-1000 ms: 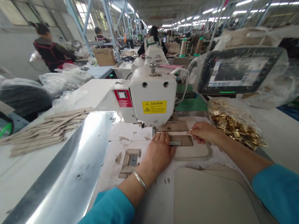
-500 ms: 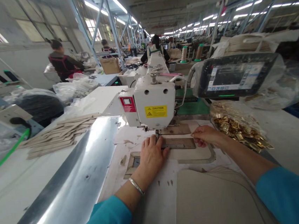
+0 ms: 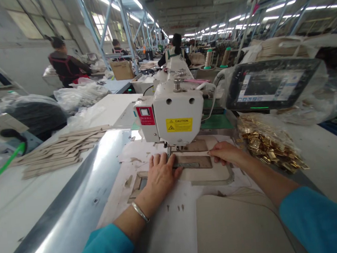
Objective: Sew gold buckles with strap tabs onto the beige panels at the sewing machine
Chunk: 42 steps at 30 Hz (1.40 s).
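Observation:
My left hand point(image 3: 161, 174) lies flat with fingers spread on the left part of a beige template point(image 3: 221, 176) under the white sewing machine head point(image 3: 177, 109). A thin beige strip point(image 3: 193, 154) runs across the template between two brown slots. At the strip's right end my right hand point(image 3: 226, 153) pinches it between thumb and fingertips. A metal bar point(image 3: 190, 165) lies along the lower slot. Just above the strip, near the left fingertips, is the machine's needle area, partly hidden.
Stacked beige panels point(image 3: 240, 227) lie in front. Beige strips point(image 3: 58, 153) are piled at left. A bag of gold metal fittings point(image 3: 267, 145) and a control screen point(image 3: 271, 84) stand at right. Another person point(image 3: 176, 50) sits beyond the machine.
Both hands and the template have shifted slightly left relative to the machine head. The right hand keeps its pinch on the strip, and the left still lies flat.

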Motion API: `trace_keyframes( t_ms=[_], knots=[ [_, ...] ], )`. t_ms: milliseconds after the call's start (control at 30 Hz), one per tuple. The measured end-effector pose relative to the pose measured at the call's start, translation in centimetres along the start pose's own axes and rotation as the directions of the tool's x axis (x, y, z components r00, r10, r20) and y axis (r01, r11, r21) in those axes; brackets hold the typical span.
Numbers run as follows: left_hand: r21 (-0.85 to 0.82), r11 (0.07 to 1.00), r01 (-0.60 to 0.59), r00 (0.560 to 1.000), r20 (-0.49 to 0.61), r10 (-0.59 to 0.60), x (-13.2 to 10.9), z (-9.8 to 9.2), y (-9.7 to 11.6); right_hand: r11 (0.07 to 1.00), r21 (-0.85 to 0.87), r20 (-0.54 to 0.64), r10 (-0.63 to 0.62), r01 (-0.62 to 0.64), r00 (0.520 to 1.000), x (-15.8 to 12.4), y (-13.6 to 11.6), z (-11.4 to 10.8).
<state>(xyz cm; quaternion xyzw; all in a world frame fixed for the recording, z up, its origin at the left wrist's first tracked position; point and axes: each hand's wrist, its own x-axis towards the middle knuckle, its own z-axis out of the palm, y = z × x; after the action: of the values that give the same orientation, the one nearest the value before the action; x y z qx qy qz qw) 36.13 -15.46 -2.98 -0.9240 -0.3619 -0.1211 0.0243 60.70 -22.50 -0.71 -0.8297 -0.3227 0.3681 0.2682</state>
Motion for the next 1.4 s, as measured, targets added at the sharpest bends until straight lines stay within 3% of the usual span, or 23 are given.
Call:
trace_keyframes(
  t_ms=[700,900,1400],
  knots=[
    [0.011,0.996,0.094,0.995,0.037,-0.094,-1.7,-0.4,-7.8,1.000,0.030,0.092,0.007,-0.010,0.996,1.1,-6.1,6.5],
    [0.009,0.997,0.079,0.996,0.047,-0.080,-0.6,-0.2,-6.6,0.998,0.047,0.101,0.043,-0.048,0.994,1.6,-6.0,5.3],
    [-0.087,0.995,-0.039,0.987,0.155,0.052,-0.5,-0.5,-2.3,0.980,0.157,0.149,0.097,-0.121,0.984,2.3,-0.7,-0.1]
  ],
)
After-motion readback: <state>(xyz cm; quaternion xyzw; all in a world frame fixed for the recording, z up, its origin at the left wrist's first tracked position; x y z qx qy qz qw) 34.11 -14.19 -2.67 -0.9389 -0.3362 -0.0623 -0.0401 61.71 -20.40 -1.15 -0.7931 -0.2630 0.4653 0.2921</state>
